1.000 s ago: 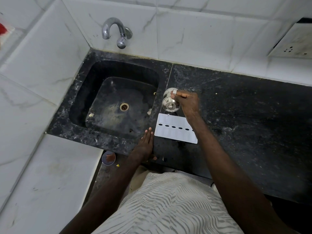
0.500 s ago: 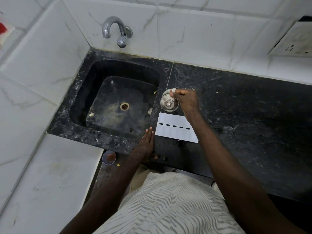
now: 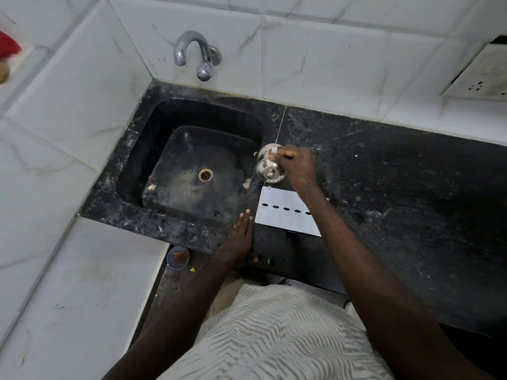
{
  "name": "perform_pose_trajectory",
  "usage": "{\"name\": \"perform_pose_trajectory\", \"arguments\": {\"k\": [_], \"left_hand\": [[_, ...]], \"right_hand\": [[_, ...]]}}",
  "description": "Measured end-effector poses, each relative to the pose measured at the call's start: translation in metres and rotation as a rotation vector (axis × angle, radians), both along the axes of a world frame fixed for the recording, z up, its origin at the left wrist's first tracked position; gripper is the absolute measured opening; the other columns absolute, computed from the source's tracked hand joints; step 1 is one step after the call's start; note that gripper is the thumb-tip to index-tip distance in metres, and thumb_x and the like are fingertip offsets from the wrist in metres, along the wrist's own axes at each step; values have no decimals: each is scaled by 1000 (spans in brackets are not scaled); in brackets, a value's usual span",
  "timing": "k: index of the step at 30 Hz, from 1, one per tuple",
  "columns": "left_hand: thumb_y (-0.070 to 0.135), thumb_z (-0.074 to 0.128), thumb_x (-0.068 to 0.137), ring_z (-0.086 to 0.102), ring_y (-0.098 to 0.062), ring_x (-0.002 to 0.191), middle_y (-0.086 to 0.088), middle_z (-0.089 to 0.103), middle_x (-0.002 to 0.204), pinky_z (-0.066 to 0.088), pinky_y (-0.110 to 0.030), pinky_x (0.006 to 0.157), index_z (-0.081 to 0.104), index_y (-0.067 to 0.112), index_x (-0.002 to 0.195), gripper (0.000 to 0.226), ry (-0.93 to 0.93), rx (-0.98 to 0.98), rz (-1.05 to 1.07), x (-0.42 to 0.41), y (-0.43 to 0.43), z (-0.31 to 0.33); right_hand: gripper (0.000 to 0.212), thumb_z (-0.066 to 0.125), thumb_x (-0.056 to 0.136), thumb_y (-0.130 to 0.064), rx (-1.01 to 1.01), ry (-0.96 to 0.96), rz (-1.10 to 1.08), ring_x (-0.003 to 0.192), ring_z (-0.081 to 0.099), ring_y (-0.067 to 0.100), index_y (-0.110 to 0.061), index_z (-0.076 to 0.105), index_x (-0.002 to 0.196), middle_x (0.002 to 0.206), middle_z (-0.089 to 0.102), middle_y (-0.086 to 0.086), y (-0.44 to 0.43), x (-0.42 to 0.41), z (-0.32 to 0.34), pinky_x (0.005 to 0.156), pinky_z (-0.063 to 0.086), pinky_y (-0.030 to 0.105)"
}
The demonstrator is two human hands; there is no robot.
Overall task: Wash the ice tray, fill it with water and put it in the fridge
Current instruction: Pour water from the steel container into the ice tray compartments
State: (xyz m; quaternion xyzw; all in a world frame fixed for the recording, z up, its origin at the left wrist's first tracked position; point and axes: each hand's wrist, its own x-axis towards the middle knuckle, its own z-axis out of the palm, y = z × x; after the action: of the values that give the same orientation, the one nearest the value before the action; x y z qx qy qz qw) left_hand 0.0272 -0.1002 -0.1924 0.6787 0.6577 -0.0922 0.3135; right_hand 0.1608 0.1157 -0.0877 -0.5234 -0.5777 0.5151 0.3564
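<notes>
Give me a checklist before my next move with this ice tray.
1. Ice tray lies flat on the counter: ok.
2. Right hand grips the steel cup, tilted over the tray's far edge: ok.
3. Left hand steadies the tray: not ok, it rests flat on the counter beside it.
4. Tray filled: cannot tell.
5. Tap shows no running water: ok.

Left grip [image 3: 238, 239] flat, fingers straight, right grip [image 3: 297, 166] curled round steel vessel [image 3: 270, 169]

Right end of ice tray [image 3: 279, 220] hidden under arm [image 3: 343, 237]; wall socket [image 3: 477, 78] cut by right edge
</notes>
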Motion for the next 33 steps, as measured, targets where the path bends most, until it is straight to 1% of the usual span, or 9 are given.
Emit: {"name": "perform_pose_trajectory", "arguments": {"k": [4,8,12,19,22,25,28,31,33], "left_hand": [[41,73,92,-23,-40,156,-27,-30,164,-1,-45,131,-17,-9,157,122,-2,-11,10,2,0,4],[39,71,95,-22,-42,156,-21,-39,155,0,-47,131,-18,-9,156,119,-3,-6,13,1,0,2],[45,76,89,-24,-39,156,-24,-33,163,-9,-38,124,-18,-7,157,127,-18,-21,35,2,1,3],[46,77,88,-24,-41,155,-27,-31,164,-2,-45,131,-18,-9,157,129,-16,-25,27,2,1,6],[47,78,87,-25,-39,155,-26,-32,164,-3,-43,129,-19,-8,157,132,-19,-31,38,3,1,7],[49,77,87,-24,-40,156,-27,-30,164,-1,-44,130,-19,-8,157,132,-2,-28,35,4,1,8],[47,78,87,-24,-40,155,-27,-30,164,-2,-44,129,-19,-8,157,132,9,-40,30,5,2,11],[48,76,88,-24,-41,155,-27,-31,164,-2,-45,128,-20,-8,156,131,30,-48,19,6,3,13],[49,76,88,-24,-42,155,-28,-31,164,-3,-45,128,-20,-9,156,131,47,-63,14,7,3,13]], "right_hand": [[20,88,78,-11,13,11,6,90,77,21,-11,84,98,95,81,1,-1,0,1,86,62,51],[21,88,78,-9,12,27,12,92,77,21,-11,83,98,96,81,2,0,-2,3,86,63,51],[22,87,78,-7,15,42,11,92,77,20,-8,83,100,98,81,3,0,-2,7,86,63,49],[21,88,78,-10,0,36,12,91,77,20,-13,83,98,96,81,0,3,-3,7,83,64,51],[21,88,78,-8,-7,45,-9,89,77,22,-12,83,98,95,81,1,5,-2,12,82,64,47],[24,87,79,-6,-55,55,-52,85,78,18,-4,81,103,95,80,4,8,-1,18,77,65,35],[24,86,80,-5,-99,96,-112,76,76,11,0,80,103,94,79,7,9,6,25,70,61,24],[22,85,82,-7,-210,159,-190,71,73,11,4,79,100,93,80,11,13,23,23,67,59,24],[24,86,81,-9,-324,227,-249,78,75,17,3,79,100,92,80,11,14,42,20,76,62,30]]}}
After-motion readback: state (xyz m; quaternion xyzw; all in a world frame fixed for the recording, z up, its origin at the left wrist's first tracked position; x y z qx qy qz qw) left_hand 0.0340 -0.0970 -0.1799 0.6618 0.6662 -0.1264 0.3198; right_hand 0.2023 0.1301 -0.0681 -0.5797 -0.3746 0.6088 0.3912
